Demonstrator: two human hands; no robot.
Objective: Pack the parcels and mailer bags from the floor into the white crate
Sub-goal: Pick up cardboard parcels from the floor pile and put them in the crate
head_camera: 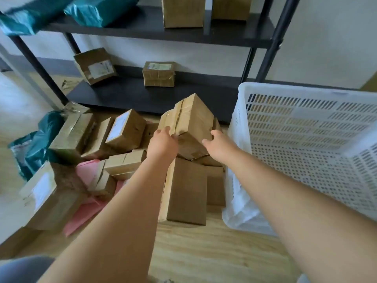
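A taped brown parcel (189, 119) is being gripped from both sides. The left hand (163, 145) is being curled over its near left edge, while the right hand (219, 145) is being wrapped round its right flank, thumb laid against the near face. The parcel is being held tilted, one corner up, on top of the heap of boxes on the wooden floor (204, 252). Just to the right of the right hand, the white crate (306, 129) is being shown with its perforated walls in view. Under both wrists a flat plain carton (185, 190) is lying. To the left of the left forearm a pink mailer bag (85, 205) is being pinned beneath small taped boxes. Further left of that hand a labelled box (125, 129) is being propped at an angle, its white label too blurred to be read. Well off to the left, teal mailer bags (40, 139) are being crowded against the pile. Beyond the fingertips a dark shelf unit (142, 97) is carrying two more labelled parcels, and their print cannot be made out either.
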